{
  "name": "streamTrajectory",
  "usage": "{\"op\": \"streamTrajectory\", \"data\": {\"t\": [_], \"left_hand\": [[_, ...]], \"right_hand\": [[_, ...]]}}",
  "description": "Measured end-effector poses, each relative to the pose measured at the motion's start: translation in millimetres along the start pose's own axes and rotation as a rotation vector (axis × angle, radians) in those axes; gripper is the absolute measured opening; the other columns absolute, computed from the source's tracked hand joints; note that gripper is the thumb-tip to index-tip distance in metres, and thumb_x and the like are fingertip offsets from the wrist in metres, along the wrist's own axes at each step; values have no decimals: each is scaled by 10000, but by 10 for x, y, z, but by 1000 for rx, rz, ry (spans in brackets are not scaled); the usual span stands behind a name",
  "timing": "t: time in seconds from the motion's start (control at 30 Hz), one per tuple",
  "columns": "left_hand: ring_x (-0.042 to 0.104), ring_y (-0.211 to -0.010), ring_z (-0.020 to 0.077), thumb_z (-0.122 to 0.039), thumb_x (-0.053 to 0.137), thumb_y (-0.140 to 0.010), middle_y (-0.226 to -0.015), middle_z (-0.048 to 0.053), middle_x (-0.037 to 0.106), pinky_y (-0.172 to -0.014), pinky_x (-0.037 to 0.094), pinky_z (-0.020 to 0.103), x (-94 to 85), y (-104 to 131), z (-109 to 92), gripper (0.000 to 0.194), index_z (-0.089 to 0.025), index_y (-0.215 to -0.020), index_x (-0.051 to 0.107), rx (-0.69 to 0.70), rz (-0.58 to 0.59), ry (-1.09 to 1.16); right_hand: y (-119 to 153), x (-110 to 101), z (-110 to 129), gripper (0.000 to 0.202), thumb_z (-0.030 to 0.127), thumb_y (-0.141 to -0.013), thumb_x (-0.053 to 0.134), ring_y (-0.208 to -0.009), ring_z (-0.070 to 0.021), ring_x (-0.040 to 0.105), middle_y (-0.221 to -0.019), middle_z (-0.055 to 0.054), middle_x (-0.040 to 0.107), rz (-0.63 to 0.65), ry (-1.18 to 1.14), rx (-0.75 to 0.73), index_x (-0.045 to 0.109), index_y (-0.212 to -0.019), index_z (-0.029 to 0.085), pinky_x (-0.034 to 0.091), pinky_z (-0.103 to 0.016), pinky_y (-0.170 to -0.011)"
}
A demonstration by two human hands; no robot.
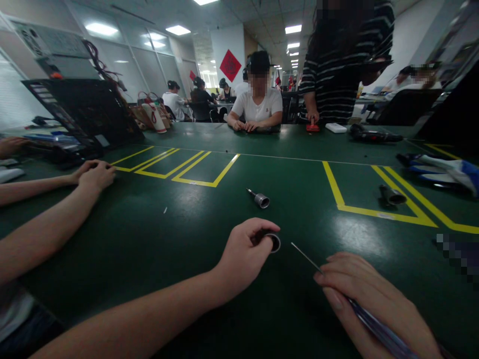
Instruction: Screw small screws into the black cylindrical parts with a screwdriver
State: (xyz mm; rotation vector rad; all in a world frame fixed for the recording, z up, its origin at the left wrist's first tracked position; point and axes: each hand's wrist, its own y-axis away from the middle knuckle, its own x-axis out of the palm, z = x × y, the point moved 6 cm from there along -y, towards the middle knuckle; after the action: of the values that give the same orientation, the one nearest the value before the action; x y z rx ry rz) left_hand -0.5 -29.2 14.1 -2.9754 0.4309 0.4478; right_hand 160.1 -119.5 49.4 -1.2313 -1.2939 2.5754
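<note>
My left hand (245, 252) is closed around a small dark metal cup-shaped part (276, 243), whose round open end faces right. In my right hand (359, 289) is a thin screwdriver-like tool (307, 257) with a purplish clear handle. Its narrow shaft points up and left, and the tip is a short gap to the right of the part. A metal socket with a thin shank (262, 200) lies on the green table (209, 224) beyond my left hand. Inside a yellow taped outline at the right rests another hollow metal part (392, 195).
Another person's hands (95, 174) rest at the left. Across the table sits a person in a white shirt (258, 107); a person in stripes stands beside. Blue and white gloves (445, 172), a dark power tool (374, 134) and a red object (313, 128) lie farther off.
</note>
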Motion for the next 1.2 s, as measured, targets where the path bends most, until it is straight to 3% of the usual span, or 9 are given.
{"op": "streamTrajectory", "data": {"t": [0.13, 0.27, 0.43, 0.57, 0.77, 0.87, 1.0, 1.07, 1.2], "left_hand": [[638, -807, 172, -155, 534, -792, -923, 54, 667, -724, 544, 328, -161, -128, 61, 266, -160, -1041, 627, -32, -85, 19], [643, -880, 179, -131, 550, -793, -1002, 71, 667, -804, 533, 344, -410, -318, 125, 294, -156, -1078, 619, -20, -192, -81], [638, -896, 200, -185, 585, -803, -1061, 82, 655, -816, 525, 359, -704, -569, 265, 269, -177, -1066, 642, 58, -279, -504], [633, -906, 219, -196, 574, -812, -1025, 89, 670, -819, 517, 374, -797, -688, 342, 251, -158, -1047, 653, 135, -309, -689], [562, -1063, 256, -263, 571, -821, -1081, 107, 653, -981, 411, 447, -695, -707, 278, 251, -137, -1023, 652, 226, -299, -772], [445, -1226, 280, -414, 554, -831, -1293, 144, 521, -1041, 356, 458, -573, -718, 240, 440, -126, -1163, 577, 289, -256, -811], [339, -1301, 341, -583, 568, -765, -1411, 158, 382, -1031, 339, 530, -353, -827, 262, 667, -178, -1286, 471, 335, -85, -923], [360, -1279, 345, -579, 564, -771, -1367, 150, 431, -1007, 355, 539, -261, -915, 272, 617, -190, -1244, 497, 350, -24, -975], [498, -1122, 267, -465, 547, -834, -1167, 124, 565, -952, 420, 435, -130, -1124, 268, 409, -148, -1092, 544, 373, 15, -996]], "right_hand": [[62, 125, -301, 135, 228, -864, 536, -790, -164, 666, -892, -30, 681, 29, -115, 247, 617, -969, 250, 563, -255, -674], [92, 264, -485, 165, 271, -883, 510, -853, -175, 657, -935, -34, 677, 113, -202, 383, 644, -980, 263, 560, -283, -728], [123, 347, -515, 201, 315, -901, 473, -914, -183, 636, -976, -40, 663, 189, -264, 445, 641, -1000, 269, 539, -323, -794], [146, 378, -513, 218, 339, -911, 445, -928, -184, 618, -989, -48, 645, 225, -278, 473, 631, -997, 264, 521, -345, -811], [139, 402, -523, 237, 346, -907, 428, -946, -192, 607, -999, -58, 640, 258, -299, 501, 629, -996, 257, 500, -364, -834], [102, 396, -547, 243, 356, -888, 435, -925, -202, 617, -971, -61, 652, 238, -312, 532, 640, -959, 247, 499, -374, -828], [46, 398, -621, 235, 353, -846, 456, -877, -215, 632, -921, -60, 672, 207, -315, 605, 654, -906, 240, 510, -379, -785], [0, 400, -681, 219, 351, -820, 478, -866, -220, 633, -905, -53, 679, 175, -315, 641, 661, -874, 244, 508, -380, -779], [-143, 419, -898, 192, 329, -791, 509, -889, -225, 623, -925, -44, 682, 93, -300, 713, 665, -860, 240, 487, -391, -816]]}}
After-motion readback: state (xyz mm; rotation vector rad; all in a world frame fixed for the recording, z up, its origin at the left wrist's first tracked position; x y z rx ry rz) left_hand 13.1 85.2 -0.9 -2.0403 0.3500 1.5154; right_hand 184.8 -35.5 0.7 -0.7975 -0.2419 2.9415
